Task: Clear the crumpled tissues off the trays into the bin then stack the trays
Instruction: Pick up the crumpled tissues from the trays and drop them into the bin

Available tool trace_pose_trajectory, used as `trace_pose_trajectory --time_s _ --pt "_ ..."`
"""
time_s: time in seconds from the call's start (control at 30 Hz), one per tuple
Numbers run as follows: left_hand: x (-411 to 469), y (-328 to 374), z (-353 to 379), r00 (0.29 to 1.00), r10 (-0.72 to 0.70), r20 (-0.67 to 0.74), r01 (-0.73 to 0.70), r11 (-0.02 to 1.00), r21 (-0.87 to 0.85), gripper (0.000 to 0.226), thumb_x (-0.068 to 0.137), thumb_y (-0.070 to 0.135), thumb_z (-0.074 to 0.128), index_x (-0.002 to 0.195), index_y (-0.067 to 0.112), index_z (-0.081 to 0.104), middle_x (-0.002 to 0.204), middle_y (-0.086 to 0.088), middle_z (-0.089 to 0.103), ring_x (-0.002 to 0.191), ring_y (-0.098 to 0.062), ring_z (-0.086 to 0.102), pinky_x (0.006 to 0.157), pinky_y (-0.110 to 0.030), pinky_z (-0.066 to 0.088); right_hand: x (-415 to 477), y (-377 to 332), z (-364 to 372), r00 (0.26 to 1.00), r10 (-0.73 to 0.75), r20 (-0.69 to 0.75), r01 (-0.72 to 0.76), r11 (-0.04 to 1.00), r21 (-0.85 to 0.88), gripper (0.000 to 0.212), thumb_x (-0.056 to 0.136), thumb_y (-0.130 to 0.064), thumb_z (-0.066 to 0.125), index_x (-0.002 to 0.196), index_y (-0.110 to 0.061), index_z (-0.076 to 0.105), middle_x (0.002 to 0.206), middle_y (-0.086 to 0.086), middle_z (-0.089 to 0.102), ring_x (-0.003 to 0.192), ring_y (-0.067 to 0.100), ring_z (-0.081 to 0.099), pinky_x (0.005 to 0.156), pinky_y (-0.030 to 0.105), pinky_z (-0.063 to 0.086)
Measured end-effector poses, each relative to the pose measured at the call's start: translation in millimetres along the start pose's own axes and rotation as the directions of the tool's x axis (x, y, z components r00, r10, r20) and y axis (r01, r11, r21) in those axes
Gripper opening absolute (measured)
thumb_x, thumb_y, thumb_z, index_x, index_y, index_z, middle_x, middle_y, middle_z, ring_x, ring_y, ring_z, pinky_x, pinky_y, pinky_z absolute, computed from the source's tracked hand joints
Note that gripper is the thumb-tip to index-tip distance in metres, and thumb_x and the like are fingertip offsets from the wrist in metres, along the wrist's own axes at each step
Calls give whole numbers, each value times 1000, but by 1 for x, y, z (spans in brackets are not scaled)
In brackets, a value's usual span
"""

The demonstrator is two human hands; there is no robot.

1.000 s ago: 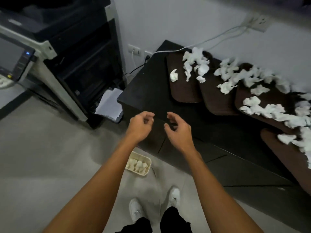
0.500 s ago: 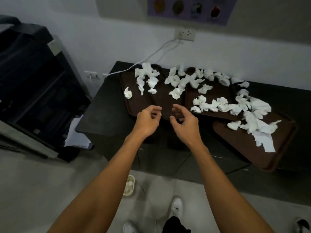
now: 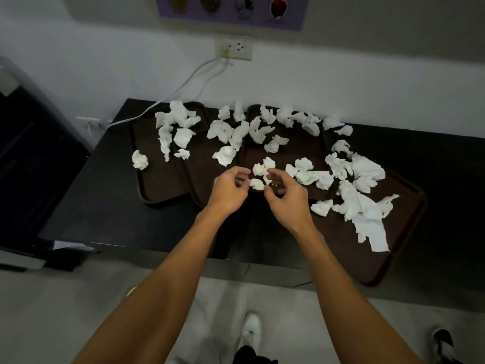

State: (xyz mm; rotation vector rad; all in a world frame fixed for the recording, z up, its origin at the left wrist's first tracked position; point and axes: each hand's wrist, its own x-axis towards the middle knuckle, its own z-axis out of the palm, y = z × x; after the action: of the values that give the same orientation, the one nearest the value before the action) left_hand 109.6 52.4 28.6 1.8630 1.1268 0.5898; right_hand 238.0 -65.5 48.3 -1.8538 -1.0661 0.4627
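Over the near edge of the trays (image 3: pixel 157 185), the left hand (image 3: pixel 228 190) and right hand (image 3: pixel 286 198) hover side by side, loosely curled, holding nothing; a second ago they hung short of the table (image 3: pixel 91 206). Just past them lie crumpled tissues (image 3: pixel 258 170), many more spreading left, right and beyond. The bin has dropped out of view, so another gathering round is likely starting.

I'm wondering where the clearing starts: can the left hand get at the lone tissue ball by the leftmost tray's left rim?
Probably yes. The left hand holds nothing, and only bare tray lies between it and the lone tissue ball; nothing stands in the way.
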Motion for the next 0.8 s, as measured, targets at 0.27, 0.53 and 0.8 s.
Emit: trace_pose_trajectory --time_s 0.27,0.53,0.8 --pt "43 -6 55 998 -38 58 5 871 492 43 86 46 73 122 22 66 121 -3 63 118 -25 53 103 -42 42 24 39 -13 999 36 34 -36 999 9 43 90 -20 70 133 -25 64 116 -14 70 109 0 62 98 31 54" --pt "46 -1 64 999 -48 -4 45 911 411 30 80 32 79 106 20 69 109 -4 65 103 -26 62 97 -43 48 39 57 -16 997 59 51 -58 998 -6 41 90 -20 69 131 -24 65 117 -14 69 109 2 61 97 32 54" --pt "26 1 29 988 16 -155 14 982 186 27 81 21 77 107 19 70 104 2 66 95 -17 63 84 -30 54 74 66 -1 985 -67 158 117 936 -333 41 89 -20 68 129 -20 64 129 -2 63 125 18 51 108 36 40"
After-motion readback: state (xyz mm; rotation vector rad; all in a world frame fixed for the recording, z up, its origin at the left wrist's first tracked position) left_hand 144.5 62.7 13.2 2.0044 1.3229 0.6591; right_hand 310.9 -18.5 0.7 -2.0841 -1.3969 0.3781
